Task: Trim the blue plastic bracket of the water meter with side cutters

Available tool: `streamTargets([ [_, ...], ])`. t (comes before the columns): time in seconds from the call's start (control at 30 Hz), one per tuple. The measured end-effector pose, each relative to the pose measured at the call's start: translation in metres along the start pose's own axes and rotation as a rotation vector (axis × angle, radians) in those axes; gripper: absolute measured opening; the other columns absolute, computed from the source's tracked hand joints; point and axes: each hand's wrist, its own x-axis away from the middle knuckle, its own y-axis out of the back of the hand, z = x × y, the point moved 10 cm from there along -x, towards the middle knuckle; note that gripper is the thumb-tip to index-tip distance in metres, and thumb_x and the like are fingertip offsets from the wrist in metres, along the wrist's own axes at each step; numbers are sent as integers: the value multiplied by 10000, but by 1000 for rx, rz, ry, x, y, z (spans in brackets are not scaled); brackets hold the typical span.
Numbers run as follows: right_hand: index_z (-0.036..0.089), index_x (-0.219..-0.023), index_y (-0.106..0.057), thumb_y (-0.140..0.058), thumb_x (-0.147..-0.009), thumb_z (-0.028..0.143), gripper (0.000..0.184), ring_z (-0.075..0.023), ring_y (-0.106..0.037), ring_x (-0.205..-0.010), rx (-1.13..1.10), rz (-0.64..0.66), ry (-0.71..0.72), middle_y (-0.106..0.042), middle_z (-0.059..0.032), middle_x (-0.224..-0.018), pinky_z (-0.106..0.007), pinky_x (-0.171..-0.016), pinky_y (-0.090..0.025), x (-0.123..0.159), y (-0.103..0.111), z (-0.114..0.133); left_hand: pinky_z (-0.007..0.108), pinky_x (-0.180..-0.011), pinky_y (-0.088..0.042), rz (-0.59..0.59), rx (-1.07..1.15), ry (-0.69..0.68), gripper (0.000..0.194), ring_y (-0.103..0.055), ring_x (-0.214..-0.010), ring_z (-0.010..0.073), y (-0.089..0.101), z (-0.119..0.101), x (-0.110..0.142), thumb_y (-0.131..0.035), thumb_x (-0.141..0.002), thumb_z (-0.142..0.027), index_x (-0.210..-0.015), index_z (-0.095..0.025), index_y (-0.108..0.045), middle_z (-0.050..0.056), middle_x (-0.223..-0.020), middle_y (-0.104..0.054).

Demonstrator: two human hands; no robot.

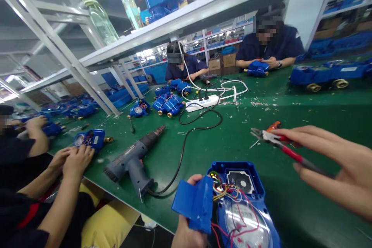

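My left hand grips a blue plastic cover, tilted beside an opened blue meter. Loose red, yellow and black wires spill from the meter's housing across its clear round window. A square dark part with a grey disc sits in the upper compartment. On the right, my right hand holds cutting pliers with red and black handles, their jaws pointing left above the table. Just behind the pliers lies an orange-handled tool, partly hidden by them.
A heat gun lies left of the meter, its black cord running to a white power strip. Blue meters stand farther back, others at right. Co-workers sit opposite and at left; a shelf crosses overhead. Scraps litter the green table.
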Motion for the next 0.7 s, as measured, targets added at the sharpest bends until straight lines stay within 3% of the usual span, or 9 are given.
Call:
streamTargets([
  [0.07, 308, -1346, -454, -440, -855, 249, 495, -288, -601, -1071, -6, 75, 88, -573, -69, -1255, -438, -794, -565, 2, -10, 31, 473, -1111, -322, 29, 15, 0, 826, -517, -1244, 375, -4, -4, 2, -908, -422, -482, -1169, -263, -630, 81, -1225, -650],
  [0.13, 273, -1307, -489, -454, -818, 185, 498, -267, -605, -1025, -29, 117, 227, -610, -77, -1174, -419, -784, -563, 0, -17, 63, 455, -1100, -339, 64, 53, 14, 801, -530, -1235, 367, -9, -6, 3, -883, -470, -513, -1186, -254, -632, 91, -1251, -644],
  [0.23, 210, -1232, -530, -455, -777, 115, 472, -247, -609, -936, -75, 99, 357, -641, -95, -1061, -393, -731, -558, -13, -20, 87, 405, -1056, -398, 134, 138, 48, 724, -599, -1163, 320, -17, -9, 0, -824, -570, -554, -1192, -221, -656, 102, -1219, -678],
  [0.37, 197, -1225, -514, -484, -777, 127, 455, -253, -602, -980, -174, 178, 393, -631, -104, -1104, -419, -782, -551, -29, -46, 81, 306, -941, -484, 137, 290, 121, 571, -681, -1007, 221, -14, -9, -13, -763, -676, -543, -1099, -161, -721, 88, -1094, -746],
  [0.53, 223, -1239, -470, -480, -867, 243, 373, -216, -629, -1048, -372, 395, 110, -632, -83, -1183, -364, -846, -562, -22, -96, 51, 256, -742, -520, -47, 336, 257, 539, -700, -753, 166, 0, 1, -30, -801, -602, -559, -935, -136, -765, 60, -864, -785],
  [0.6, 242, -1259, -455, -467, -896, 292, 367, -199, -659, -1017, -403, 417, 43, -657, -65, -1164, -313, -800, -580, -12, -101, 47, 258, -716, -512, -48, 320, 307, 564, -696, -726, 170, -2, 3, -36, -797, -601, -565, -934, -112, -759, 72, -825, -781],
  [0.7, 267, -1235, -458, -454, -915, 315, 324, -174, -704, -917, -351, 310, 22, -704, -34, -1093, -235, -686, -595, 0, -82, 47, 263, -673, -502, -12, 292, 397, 589, -690, -683, 176, -7, 8, -44, -765, -631, -583, -936, -79, -746, 84, -777, -767],
])
